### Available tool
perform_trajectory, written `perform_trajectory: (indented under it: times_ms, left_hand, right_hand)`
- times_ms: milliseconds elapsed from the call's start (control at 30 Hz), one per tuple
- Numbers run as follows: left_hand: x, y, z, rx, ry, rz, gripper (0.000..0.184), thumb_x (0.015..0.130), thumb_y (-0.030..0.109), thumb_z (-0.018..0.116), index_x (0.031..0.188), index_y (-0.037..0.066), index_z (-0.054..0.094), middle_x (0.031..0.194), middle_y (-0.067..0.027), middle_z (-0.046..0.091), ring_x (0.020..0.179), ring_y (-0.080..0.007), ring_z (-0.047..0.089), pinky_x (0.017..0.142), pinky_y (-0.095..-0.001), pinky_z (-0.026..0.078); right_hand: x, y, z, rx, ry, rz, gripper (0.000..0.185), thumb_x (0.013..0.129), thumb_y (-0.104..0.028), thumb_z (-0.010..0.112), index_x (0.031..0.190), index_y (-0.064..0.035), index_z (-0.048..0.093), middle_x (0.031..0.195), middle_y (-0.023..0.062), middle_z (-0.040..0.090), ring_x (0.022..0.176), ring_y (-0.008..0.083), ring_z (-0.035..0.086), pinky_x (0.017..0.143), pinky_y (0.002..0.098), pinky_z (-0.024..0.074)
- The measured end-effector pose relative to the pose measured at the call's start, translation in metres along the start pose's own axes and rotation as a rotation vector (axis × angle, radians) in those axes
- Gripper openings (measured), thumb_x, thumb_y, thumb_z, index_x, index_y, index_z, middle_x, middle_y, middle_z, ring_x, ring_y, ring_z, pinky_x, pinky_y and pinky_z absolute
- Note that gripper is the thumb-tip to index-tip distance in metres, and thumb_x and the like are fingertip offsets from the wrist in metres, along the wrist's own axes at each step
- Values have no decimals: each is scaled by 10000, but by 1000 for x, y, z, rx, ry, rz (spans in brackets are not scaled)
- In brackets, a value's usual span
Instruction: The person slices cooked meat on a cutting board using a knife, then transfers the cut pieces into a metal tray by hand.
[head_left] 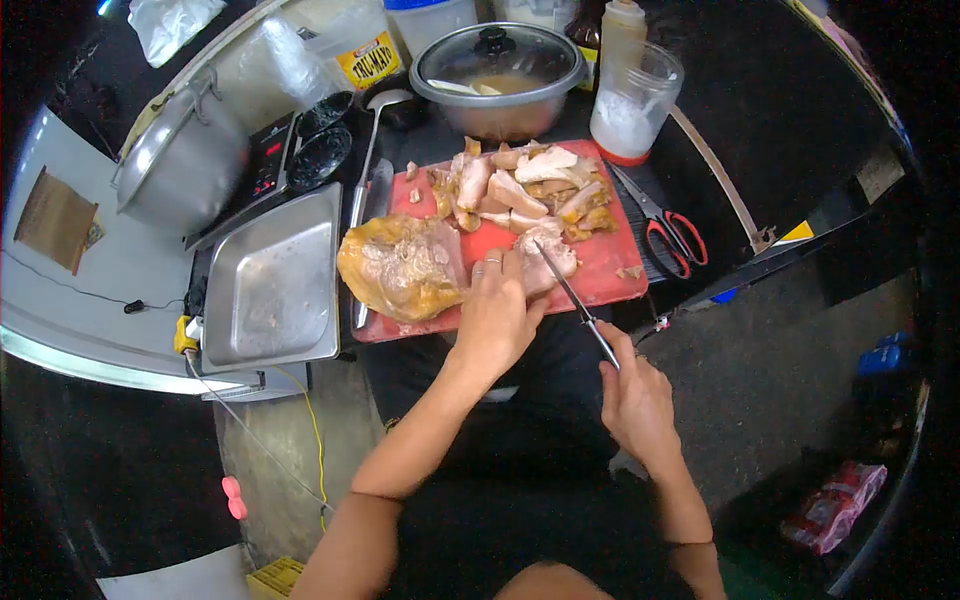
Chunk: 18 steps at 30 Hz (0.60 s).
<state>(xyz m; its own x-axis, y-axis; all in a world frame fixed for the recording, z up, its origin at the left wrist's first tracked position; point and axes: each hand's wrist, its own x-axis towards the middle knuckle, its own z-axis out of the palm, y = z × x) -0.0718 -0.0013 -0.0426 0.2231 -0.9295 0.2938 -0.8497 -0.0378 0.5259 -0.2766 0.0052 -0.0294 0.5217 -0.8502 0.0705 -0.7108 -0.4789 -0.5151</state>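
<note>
On a red cutting board [612, 286] lie a large piece of cooked meat [400, 265] at the left and a pile of cut pieces [525, 190] at the back. My left hand [493, 315] rests its fingertips on a smaller pale piece of meat [552, 262], pressing it to the board. The fingers of my right hand [637, 400] are wrapped round the handle of a knife [568, 288]. Its blade points away from me, and the tip lies over the pale piece, just right of my left fingers.
An empty metal tray [275, 280] sits left of the board, with a ladle [372, 140] behind. Red-handled scissors [665, 225] lie at the right. A lidded pot [500, 80] and a plastic container [635, 105] stand at the back, a large pot [185, 155] at the left.
</note>
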Motion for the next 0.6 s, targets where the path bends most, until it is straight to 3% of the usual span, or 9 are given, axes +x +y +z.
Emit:
perform_trajectory:
  times_ms: [100, 400, 500, 600]
  left_hand:
    - [2, -8, 19, -81, 119, 41, 533, 716, 95, 785, 1139, -69, 506, 1085, -280, 574, 1060, -454, 537, 919, -491, 441]
    - [-1, -27, 39, -143, 163, 57, 427, 705, 80, 768, 1035, -27, 520, 1025, -205, 586, 980, -400, 547, 867, -466, 435]
    - [-5, -31, 42, -169, 189, 47, 437, 701, 89, 773, 1043, -21, 524, 1021, -191, 585, 978, -396, 546, 867, -462, 435]
    - [-4, -28, 41, -177, 222, 36, 451, 690, 102, 784, 1046, -18, 535, 1037, -190, 584, 979, -393, 545, 869, -462, 435]
  right_hand:
    - [2, 3, 3, -24, 12, -47, 467, 914, -108, 548, 1365, -150, 435, 841, 215, 652, 682, 407, 648, 597, 512, 524]
    - [6, 11, -5, -75, -19, -106, 466, 911, -115, 555, 1365, -168, 459, 893, 188, 661, 647, 366, 660, 566, 470, 542]
    - [8, 4, -16, -59, -126, -4, 456, 864, -30, 580, 1304, -126, 510, 1077, 188, 668, 839, 382, 659, 710, 480, 518]
    - [13, 8, -16, -65, -125, -32, 469, 854, -18, 590, 1303, -131, 516, 1072, 190, 668, 828, 383, 659, 699, 473, 522]
